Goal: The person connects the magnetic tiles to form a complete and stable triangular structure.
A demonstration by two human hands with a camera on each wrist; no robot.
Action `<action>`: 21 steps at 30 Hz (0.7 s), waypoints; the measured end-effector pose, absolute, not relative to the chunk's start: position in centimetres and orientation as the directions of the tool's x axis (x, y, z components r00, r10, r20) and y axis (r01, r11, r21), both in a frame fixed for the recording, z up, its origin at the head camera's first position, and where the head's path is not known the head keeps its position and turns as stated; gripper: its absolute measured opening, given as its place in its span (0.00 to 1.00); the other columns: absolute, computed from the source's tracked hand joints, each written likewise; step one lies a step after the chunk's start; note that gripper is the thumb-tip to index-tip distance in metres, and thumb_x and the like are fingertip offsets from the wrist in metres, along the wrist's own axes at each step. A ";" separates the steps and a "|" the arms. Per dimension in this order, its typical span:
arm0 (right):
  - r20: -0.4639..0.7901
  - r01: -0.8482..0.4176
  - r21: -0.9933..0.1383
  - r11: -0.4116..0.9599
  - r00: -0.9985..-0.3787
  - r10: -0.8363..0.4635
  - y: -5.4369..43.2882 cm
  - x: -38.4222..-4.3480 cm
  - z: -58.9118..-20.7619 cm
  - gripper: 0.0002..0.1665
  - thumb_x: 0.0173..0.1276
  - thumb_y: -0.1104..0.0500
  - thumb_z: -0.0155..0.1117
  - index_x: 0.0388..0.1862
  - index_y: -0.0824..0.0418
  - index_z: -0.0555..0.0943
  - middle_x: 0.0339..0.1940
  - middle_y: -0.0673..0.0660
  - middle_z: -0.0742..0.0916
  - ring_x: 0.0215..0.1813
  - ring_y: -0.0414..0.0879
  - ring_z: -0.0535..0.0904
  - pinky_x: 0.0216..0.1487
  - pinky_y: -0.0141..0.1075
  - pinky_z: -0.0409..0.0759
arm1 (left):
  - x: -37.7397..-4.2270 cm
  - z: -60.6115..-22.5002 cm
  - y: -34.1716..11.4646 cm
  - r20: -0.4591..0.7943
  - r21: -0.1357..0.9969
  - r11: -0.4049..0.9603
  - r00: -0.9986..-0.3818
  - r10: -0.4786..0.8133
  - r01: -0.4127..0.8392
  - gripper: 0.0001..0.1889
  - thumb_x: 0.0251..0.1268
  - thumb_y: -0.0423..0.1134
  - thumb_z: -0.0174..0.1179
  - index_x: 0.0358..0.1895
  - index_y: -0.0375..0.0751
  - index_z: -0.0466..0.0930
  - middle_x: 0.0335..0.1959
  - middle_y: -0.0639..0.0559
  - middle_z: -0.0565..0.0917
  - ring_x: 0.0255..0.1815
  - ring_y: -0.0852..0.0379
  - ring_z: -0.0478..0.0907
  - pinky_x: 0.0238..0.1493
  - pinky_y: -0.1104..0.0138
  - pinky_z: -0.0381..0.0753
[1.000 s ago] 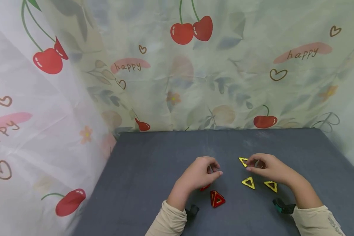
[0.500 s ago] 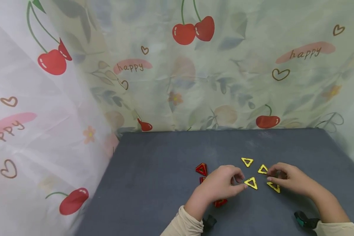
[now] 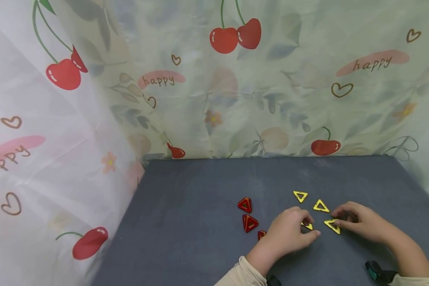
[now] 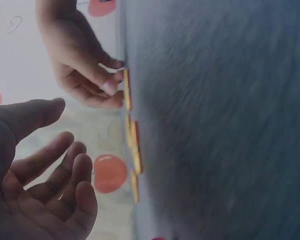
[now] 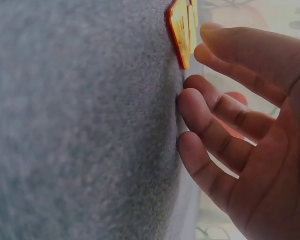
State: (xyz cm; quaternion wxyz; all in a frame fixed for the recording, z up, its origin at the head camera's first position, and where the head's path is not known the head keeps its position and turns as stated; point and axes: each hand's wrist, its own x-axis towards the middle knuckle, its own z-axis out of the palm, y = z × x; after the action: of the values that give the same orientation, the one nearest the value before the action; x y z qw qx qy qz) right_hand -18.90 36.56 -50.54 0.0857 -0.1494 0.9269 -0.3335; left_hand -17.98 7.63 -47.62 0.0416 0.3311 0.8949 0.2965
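My left hand (image 3: 289, 232) hovers over a yellow triangular tile (image 3: 308, 227), partly covering it. In the left wrist view its thumb and fingers (image 4: 72, 170) are parted with nothing between them. To the right, my right hand (image 3: 366, 224) is loosely bent at the near-right yellow triangular tile (image 3: 331, 228), its fingertips beside or touching the edge. The right wrist view has the thumb and index fingertip close to a yellow tile (image 5: 181, 35), not around it. Two more yellow triangular tiles lie behind: one at the back (image 3: 300, 193) and one nearer (image 3: 321, 210).
Left of the left hand lie red triangular pieces: one at the back (image 3: 250, 203), one in the middle (image 3: 250, 223), and one (image 3: 261, 234) partly hidden by that hand. All rest on a dark grey table (image 3: 186, 222). A cherry-print cloth (image 3: 200, 99) hangs behind and at the left.
Both hands have moved right, the left from the red pieces to above a yellow tile. The right hand has drawn back from the rear yellow tiles, leaving them uncovered. The view has turned slightly left.
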 end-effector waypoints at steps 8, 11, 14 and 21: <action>-0.080 -0.216 -0.618 0.756 -0.939 -0.334 37.0 -18.8 -50.5 0.10 0.75 0.57 0.71 0.50 0.59 0.87 0.47 0.53 0.85 0.34 0.31 0.76 0.35 0.33 0.77 | -18.2 -48.9 8.5 0.071 0.617 0.633 -0.834 0.547 0.467 0.17 0.70 0.52 0.71 0.58 0.56 0.85 0.45 0.60 0.78 0.34 0.70 0.68 0.35 0.76 0.70; -0.085 -0.229 -0.617 0.753 -0.932 -0.352 37.3 -18.9 -50.5 0.09 0.76 0.60 0.69 0.51 0.60 0.87 0.47 0.54 0.85 0.36 0.30 0.77 0.36 0.33 0.78 | -18.4 -49.1 8.7 0.045 0.642 0.632 -0.844 0.534 0.434 0.19 0.69 0.53 0.72 0.59 0.56 0.85 0.45 0.60 0.78 0.35 0.69 0.69 0.37 0.75 0.72; -0.091 -0.246 -0.622 0.743 -0.920 -0.381 37.5 -18.8 -50.4 0.10 0.75 0.63 0.68 0.52 0.62 0.86 0.47 0.55 0.85 0.36 0.30 0.77 0.36 0.33 0.78 | -18.8 -49.4 8.9 0.021 0.675 0.620 -0.851 0.525 0.399 0.19 0.68 0.53 0.73 0.59 0.55 0.85 0.45 0.61 0.78 0.37 0.70 0.71 0.40 0.75 0.74; -0.123 -0.228 -0.671 0.706 -0.904 -0.409 37.8 -18.6 -50.5 0.17 0.70 0.62 0.75 0.54 0.66 0.84 0.49 0.59 0.83 0.31 0.34 0.77 0.33 0.33 0.78 | -19.2 -49.9 9.4 -0.021 0.792 0.542 -0.874 0.485 0.282 0.18 0.65 0.49 0.75 0.55 0.50 0.87 0.44 0.60 0.77 0.39 0.70 0.70 0.44 0.75 0.75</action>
State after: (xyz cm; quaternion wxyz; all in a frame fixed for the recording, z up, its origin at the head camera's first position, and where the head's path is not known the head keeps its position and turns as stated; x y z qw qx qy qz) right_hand -18.57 37.79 -50.46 0.1327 -0.1744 0.9140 -0.3415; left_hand -19.23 9.37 -49.90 0.1197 0.2203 0.8699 0.4246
